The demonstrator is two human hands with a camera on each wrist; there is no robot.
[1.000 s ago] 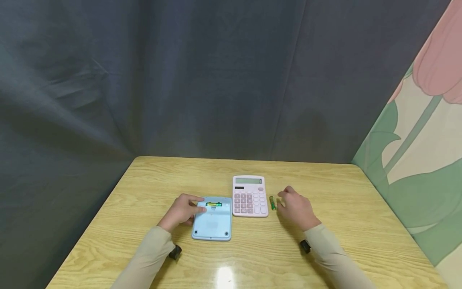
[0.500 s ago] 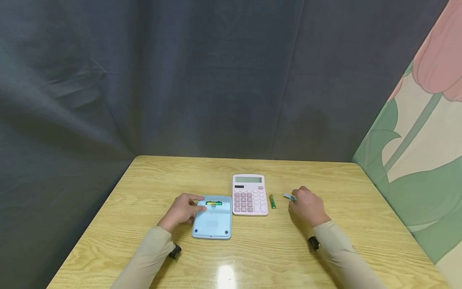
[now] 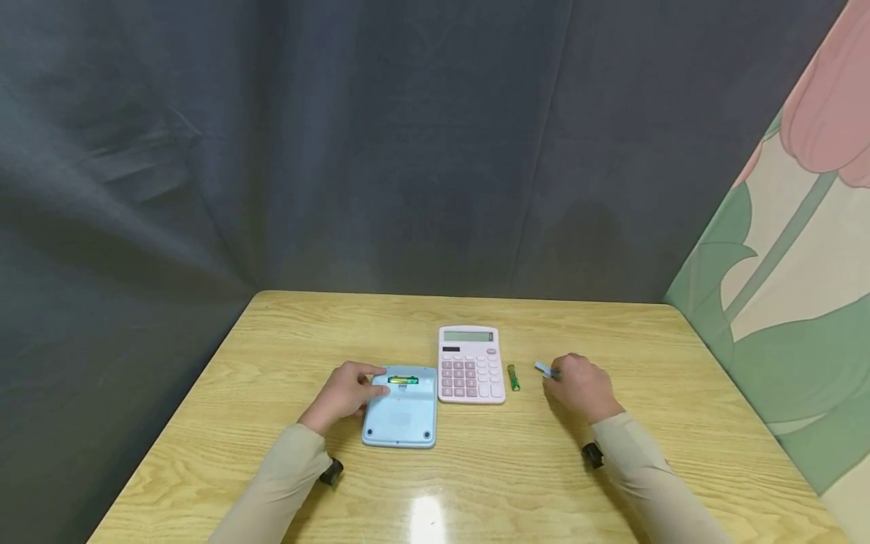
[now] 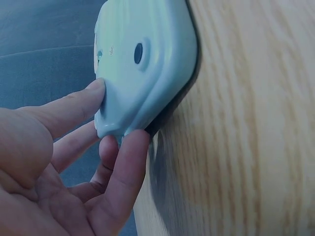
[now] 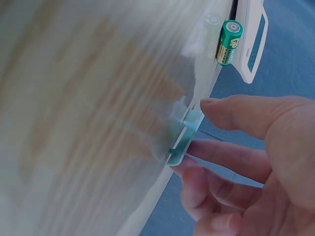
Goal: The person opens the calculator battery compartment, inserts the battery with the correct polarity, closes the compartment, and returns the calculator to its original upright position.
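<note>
A light blue calculator (image 3: 399, 414) lies face down, a green-and-gold battery (image 3: 403, 381) in the uncovered compartment on its back. My left hand (image 3: 345, 391) grips its left edge; in the left wrist view the thumb (image 4: 93, 96) presses the back while other fingers hold the side. My right hand (image 3: 581, 387) pinches a small light blue battery cover (image 3: 544, 369) at the table surface. In the right wrist view the battery cover (image 5: 187, 138) sits between thumb and fingers. Another green battery (image 3: 513, 378) lies left of that hand.
A pink calculator (image 3: 469, 381) lies face up between the blue calculator and the loose battery, its display showing a 0. The wooden table (image 3: 326, 325) ends at a dark curtain (image 3: 408, 151). To the right stands a wall with a painted flower (image 3: 802, 325).
My right hand has shifted right, away from the loose battery, and the battery cover now shows at its fingertips. The left hand and the blue calculator stay where they were.
</note>
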